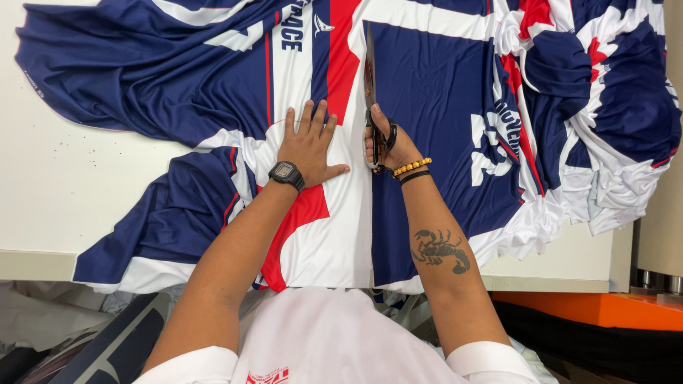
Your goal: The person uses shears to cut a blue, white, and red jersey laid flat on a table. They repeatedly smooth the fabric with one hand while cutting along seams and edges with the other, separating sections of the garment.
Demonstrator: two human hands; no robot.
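fabric (434,92) cut off at top edge, scissor handles (384,142) mostly hidden

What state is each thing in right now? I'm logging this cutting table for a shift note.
Printed fabric: spread over the table, flat under the hands, bunched at the right edge.
Scissors: gripped, blades pointing away along the fabric; open or closed, cannot tell.
Right hand: closed on the scissors' handles.
Left hand: open, palm pressing the fabric flat.
White table: partly covered by fabric.

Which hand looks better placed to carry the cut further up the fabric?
Probably the right hand: it grips the scissors, blades pointing up the printed fabric. The left hand lies flat, holding the cloth.
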